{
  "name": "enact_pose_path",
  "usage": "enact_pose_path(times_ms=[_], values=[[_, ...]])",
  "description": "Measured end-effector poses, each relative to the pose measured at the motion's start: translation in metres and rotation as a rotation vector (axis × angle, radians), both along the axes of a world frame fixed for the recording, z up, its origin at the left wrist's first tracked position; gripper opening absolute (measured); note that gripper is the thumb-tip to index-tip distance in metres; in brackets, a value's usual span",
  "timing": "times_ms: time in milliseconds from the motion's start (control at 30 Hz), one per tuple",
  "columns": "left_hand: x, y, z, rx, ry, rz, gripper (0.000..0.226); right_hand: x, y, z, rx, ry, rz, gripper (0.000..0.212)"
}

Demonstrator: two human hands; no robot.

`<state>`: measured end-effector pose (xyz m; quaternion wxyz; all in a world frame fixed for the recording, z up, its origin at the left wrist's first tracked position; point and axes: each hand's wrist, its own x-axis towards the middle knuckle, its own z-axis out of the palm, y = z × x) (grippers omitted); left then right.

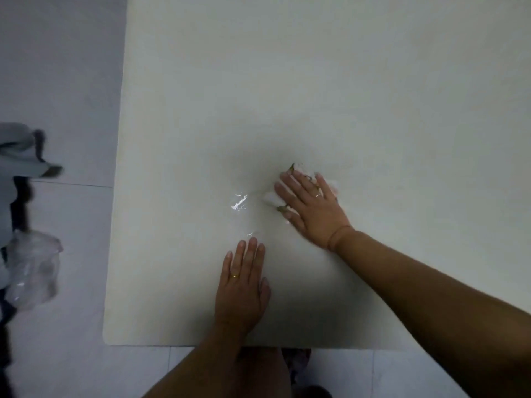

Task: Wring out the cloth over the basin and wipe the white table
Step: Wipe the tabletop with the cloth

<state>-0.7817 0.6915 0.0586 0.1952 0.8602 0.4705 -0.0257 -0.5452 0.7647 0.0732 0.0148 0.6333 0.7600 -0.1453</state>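
The white table point(316, 81) fills most of the view. My right hand point(311, 209) lies flat on a white cloth point(271, 199) near the table's middle, pressing it onto the surface; the cloth shows at the fingertips and beside the hand. A wet, shiny streak point(239, 201) glints just left of the cloth. My left hand point(243, 285) rests flat on the table near the front edge, fingers together, holding nothing. No basin is in view.
Pale tiled floor point(57, 67) runs along the table's left side and front. At the far left stand a grey and dark object point(20, 156) and a crumpled clear plastic bag point(33, 268). The table's front left corner point(110, 338) is rounded.
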Motion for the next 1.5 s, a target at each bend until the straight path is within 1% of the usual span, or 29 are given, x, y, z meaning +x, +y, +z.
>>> enact_pose_path(times_ms=[33, 67, 167, 200, 233, 267, 367, 433, 467, 500, 600, 667, 700, 733, 800, 867, 900, 933, 967, 1033, 1100, 1133, 1167, 1233, 1300, 1333, 1367, 1400, 1500], values=[[0.000, 0.001, 0.000, 0.000, 0.004, -0.005, 0.065, 0.018, 0.004, 0.000, -0.004, -0.029, -0.012, 0.055], [0.000, 0.001, 0.001, -0.003, 0.003, -0.005, 0.064, 0.033, 0.010, 0.000, -0.028, -0.036, -0.133, 0.055], [0.001, 0.003, 0.006, -0.012, -0.012, -0.002, 0.062, 0.038, 0.031, 0.000, -0.058, 0.003, -0.754, 0.055], [0.004, 0.004, 0.009, -0.014, -0.025, 0.002, 0.062, 0.021, 0.035, 0.001, -0.055, 0.000, -0.859, 0.056], [0.007, 0.005, 0.013, -0.013, -0.040, 0.013, 0.062, 0.001, 0.036, 0.001, -0.063, -0.001, -0.869, 0.056], [0.013, 0.010, 0.017, -0.012, -0.056, 0.034, 0.062, -0.019, 0.033, 0.003, -0.072, 0.013, -0.785, 0.057], [0.041, 0.044, 0.027, 0.008, -0.083, 0.134, 0.060, -0.036, 0.015, 0.006, -0.101, 0.033, -0.246, 0.055], [0.062, 0.075, 0.033, 0.022, -0.089, 0.196, 0.060, 0.000, 0.020, 0.006, -0.084, 0.015, -0.024, 0.054], [0.070, 0.091, 0.035, 0.032, -0.090, 0.203, 0.061, 0.020, 0.024, 0.004, -0.078, -0.023, -0.031, 0.054], [0.078, 0.107, 0.036, 0.042, -0.085, 0.196, 0.063, 0.040, 0.030, 0.003, -0.086, -0.056, -0.125, 0.054], [0.098, 0.150, 0.030, 0.075, -0.039, 0.163, 0.065, 0.062, 0.053, 0.003, -0.101, -0.024, -0.659, 0.054], [0.105, 0.167, 0.017, 0.069, 0.005, 0.152, 0.065, 0.035, 0.067, 0.003, -0.074, 0.001, -0.877, 0.054], [0.106, 0.170, 0.010, 0.057, 0.029, 0.146, 0.065, 0.017, 0.070, 0.003, -0.072, 0.010, -0.877, 0.055], [0.104, 0.171, 0.005, 0.050, 0.050, 0.140, 0.065, 0.000, 0.069, 0.002, -0.074, 0.020, -0.791, 0.055], [0.102, 0.170, 0.000, 0.063, 0.074, 0.129, 0.066, -0.016, 0.059, 0.001, -0.090, 0.013, -0.467, 0.054], [0.102, 0.170, -0.001, 0.073, 0.060, 0.129, 0.067, 0.010, 0.059, 0.002, -0.059, 0.027, -0.195, 0.053], [0.103, 0.170, 0.000, 0.075, 0.045, 0.132, 0.068, 0.029, 0.061, 0.001, -0.029, 0.019, -0.115, 0.053], [0.103, 0.170, 0.000, 0.076, 0.032, 0.134, 0.068, 0.048, 0.065, -0.001, -0.005, -0.006, -0.108, 0.053], [0.104, 0.169, 0.001, 0.076, 0.021, 0.138, 0.067, 0.064, 0.073, -0.001, -0.004, -0.019, -0.186, 0.053], [0.104, 0.170, 0.001, 0.078, 0.008, 0.150, 0.067, 0.075, 0.093, -0.004, -0.018, -0.016, -0.532, 0.053], [0.105, 0.170, 0.000, 0.077, 0.009, 0.156, 0.067, 0.050, 0.114, -0.005, -0.019, -0.015, -0.841, 0.053], [0.104, 0.170, 0.000, 0.078, 0.012, 0.155, 0.068, 0.031, 0.122, -0.004, -0.037, -0.013, -0.884, 0.054], [0.104, 0.170, 0.000, 0.082, 0.016, 0.152, 0.068, 0.012, 0.125, -0.004, -0.054, -0.010, -0.825, 0.054], [0.104, 0.170, 0.000, 0.091, 0.026, 0.141, 0.068, -0.010, 0.123, -0.003, -0.077, -0.004, -0.509, 0.055], [0.104, 0.170, -0.002, 0.094, 0.021, 0.149, 0.067, 0.009, 0.121, -0.001, -0.065, 0.015, -0.235, 0.055], [0.104, 0.170, -0.002, 0.098, 0.013, 0.160, 0.067, 0.028, 0.122, -0.002, -0.045, 0.005, -0.179, 0.055], [0.104, 0.170, -0.003, 0.102, 0.002, 0.167, 0.067, 0.047, 0.125, -0.003, -0.028, -0.025, -0.197, 0.055], [0.103, 0.170, -0.004, 0.104, -0.007, 0.165, 0.067, 0.067, 0.129, -0.004, -0.029, -0.045, -0.295, 0.056], [0.103, 0.169, -0.003, 0.100, -0.015, 0.147, 0.067, 0.082, 0.152, -0.004, -0.046, -0.016, -0.803, 0.056]])
